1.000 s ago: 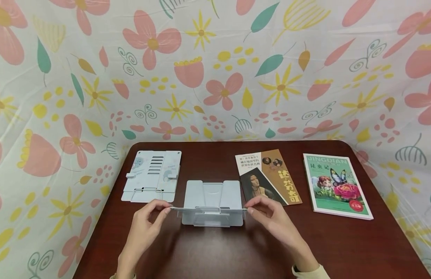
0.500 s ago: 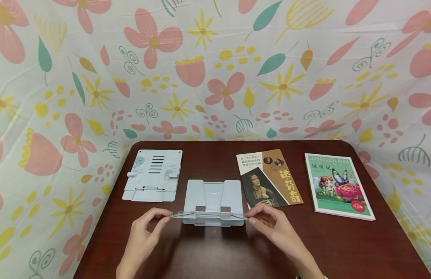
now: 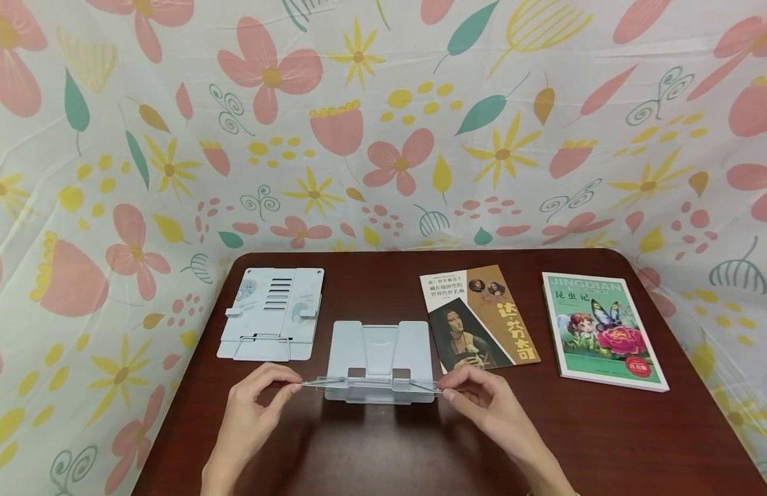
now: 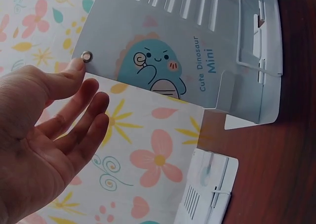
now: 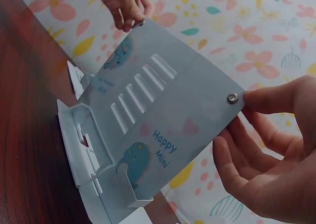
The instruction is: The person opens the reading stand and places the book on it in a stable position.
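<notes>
A pale blue folding book stand (image 3: 380, 348) with a dinosaur print stands on the table, its slotted back panel (image 5: 148, 105) raised from the base. My left hand (image 3: 249, 413) pinches one top corner of the panel; in the left wrist view the thumb (image 4: 74, 73) lies next to a corner rivet. The opposite corner is pinched by my right hand (image 3: 491, 413), its thumb near the other rivet (image 5: 232, 98). At the base, a wire bar (image 4: 242, 31) and a small side clip (image 4: 226, 89) show. The panel's rear side is mostly hidden in the wrist views.
A second, similar book stand (image 3: 273, 310) lies folded flat at the left. To the right are a brown art book (image 3: 513, 324) and a green-covered book (image 3: 569, 344). The dark wooden table (image 3: 383, 455) backs onto a flower-patterned cloth (image 3: 383, 227).
The back panel has tilted over the past second, both hands lowering slightly with it. Over the last half second almost nothing moves. Both corners stay gripped.
</notes>
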Available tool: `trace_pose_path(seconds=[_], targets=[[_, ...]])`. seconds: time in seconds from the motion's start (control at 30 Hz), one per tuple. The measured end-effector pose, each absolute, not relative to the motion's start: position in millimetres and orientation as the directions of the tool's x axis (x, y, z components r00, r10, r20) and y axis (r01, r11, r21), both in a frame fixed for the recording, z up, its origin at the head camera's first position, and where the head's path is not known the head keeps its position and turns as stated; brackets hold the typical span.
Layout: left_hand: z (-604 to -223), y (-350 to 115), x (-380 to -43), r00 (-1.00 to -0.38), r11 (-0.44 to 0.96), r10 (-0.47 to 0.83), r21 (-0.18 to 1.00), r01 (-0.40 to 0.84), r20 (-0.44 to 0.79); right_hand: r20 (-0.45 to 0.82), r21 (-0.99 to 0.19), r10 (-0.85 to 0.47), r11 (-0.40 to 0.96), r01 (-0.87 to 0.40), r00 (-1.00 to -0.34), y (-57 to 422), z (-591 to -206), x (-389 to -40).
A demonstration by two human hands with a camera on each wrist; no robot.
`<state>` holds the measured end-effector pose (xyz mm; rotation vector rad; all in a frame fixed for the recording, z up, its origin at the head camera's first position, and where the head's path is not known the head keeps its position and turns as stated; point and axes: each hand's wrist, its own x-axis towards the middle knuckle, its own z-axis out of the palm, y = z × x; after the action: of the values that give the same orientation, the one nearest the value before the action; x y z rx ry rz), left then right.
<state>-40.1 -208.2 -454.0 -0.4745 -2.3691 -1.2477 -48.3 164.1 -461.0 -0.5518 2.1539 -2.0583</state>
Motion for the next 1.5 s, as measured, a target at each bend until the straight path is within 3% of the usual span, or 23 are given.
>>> trace_pose_path(seconds=[0.47, 0.77, 1.17, 1.5], targets=[[-446.0, -216.1, -66.2, -0.844, 0.621, 0.084, 0.635, 0.46, 0.53, 0.226, -0.974, -0.399, -0.069, -0.217, -0.889, 149.7, -468.0, -43.5], [-446.4, -213.7, -87.1, -0.886, 0.653, -0.006, 0.673, 0.348, 0.464, 0.213, -0.977, -0.422, -0.083, -0.196, -0.881, 138.0, -465.7, -44.5], [-446.0, -168.8, -106.0, -0.9, 0.615, -0.206, 0.766, 0.186, 0.384, 0.227, -0.972, -0.399, -0.043, -0.229, -0.889, 117.2, -468.7, -54.4], [-449.9, -128.2, -100.4, -0.951, 0.533, -0.171, 0.836, 0.129, 0.256, 0.15, -0.987, -0.355, 0.003, -0.162, -0.923, 95.2, -470.4, -76.5]])
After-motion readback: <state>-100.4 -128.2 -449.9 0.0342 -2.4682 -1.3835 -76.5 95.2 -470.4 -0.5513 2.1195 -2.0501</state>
